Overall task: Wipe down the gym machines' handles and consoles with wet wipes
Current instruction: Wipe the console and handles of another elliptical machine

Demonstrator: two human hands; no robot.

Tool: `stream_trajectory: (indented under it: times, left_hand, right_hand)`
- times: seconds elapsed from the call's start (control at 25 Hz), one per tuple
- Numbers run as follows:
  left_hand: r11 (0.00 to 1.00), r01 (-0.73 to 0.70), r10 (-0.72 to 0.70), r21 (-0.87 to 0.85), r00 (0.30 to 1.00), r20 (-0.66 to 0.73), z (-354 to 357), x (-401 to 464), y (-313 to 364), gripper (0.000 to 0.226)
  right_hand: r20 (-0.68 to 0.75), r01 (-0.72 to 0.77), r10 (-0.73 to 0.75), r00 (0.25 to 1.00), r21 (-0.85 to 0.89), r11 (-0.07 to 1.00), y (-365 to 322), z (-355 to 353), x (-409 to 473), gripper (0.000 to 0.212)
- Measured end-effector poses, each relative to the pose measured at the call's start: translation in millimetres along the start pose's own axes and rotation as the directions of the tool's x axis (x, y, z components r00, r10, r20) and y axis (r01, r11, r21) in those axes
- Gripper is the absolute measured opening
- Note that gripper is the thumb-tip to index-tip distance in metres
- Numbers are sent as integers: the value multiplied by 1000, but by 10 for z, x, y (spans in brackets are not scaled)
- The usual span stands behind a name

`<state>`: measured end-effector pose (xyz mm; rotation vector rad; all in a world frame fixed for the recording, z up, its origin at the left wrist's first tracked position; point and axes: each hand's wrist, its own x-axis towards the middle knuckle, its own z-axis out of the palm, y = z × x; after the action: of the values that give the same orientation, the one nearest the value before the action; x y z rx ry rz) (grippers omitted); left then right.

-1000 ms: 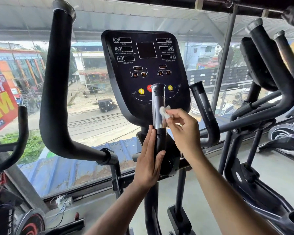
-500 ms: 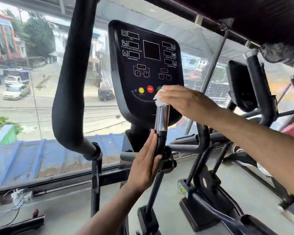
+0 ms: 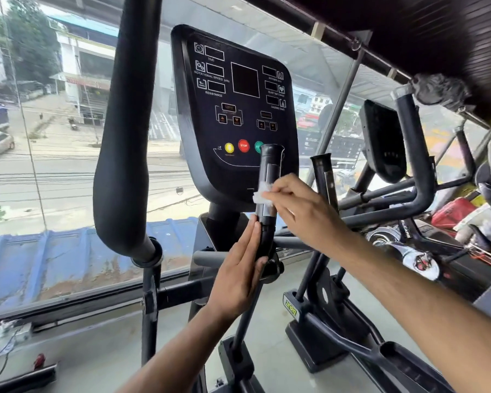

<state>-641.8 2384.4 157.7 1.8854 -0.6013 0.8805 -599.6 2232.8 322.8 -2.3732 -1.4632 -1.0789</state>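
While the left hand rests flat with straight fingers together against the grip, the right hand pinches a wipe on that grip's metal band, just above the left fingertips, below the console.
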Motion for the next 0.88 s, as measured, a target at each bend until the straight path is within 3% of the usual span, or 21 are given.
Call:
stream_trajectory:
  times: [0.2, 0.4, 0.68, 0.88]
  left_hand:
    - [999, -35, 35, 35, 999, -4, 10, -82, -36, 59]
    - [998, -47, 47, 28, 999, 3, 1, -66, -33, 60]
    - [999, -50, 50, 17, 999, 13, 8, -60, -106, 60]
    - [998, -55, 54, 19, 998, 28, -4, -66, -106, 62]
  right_hand:
    - [27, 1, -1, 1000, 0, 1000, -19, -54, 30, 26]
    - [-55, -117, 113, 992, -61, 991, 199, -181, 486, 19]
    - [13, -89, 88, 996, 84, 993, -283, 20, -215, 20]
    - [-67, -141, 141, 988, -4, 990, 89, -98, 368, 19]
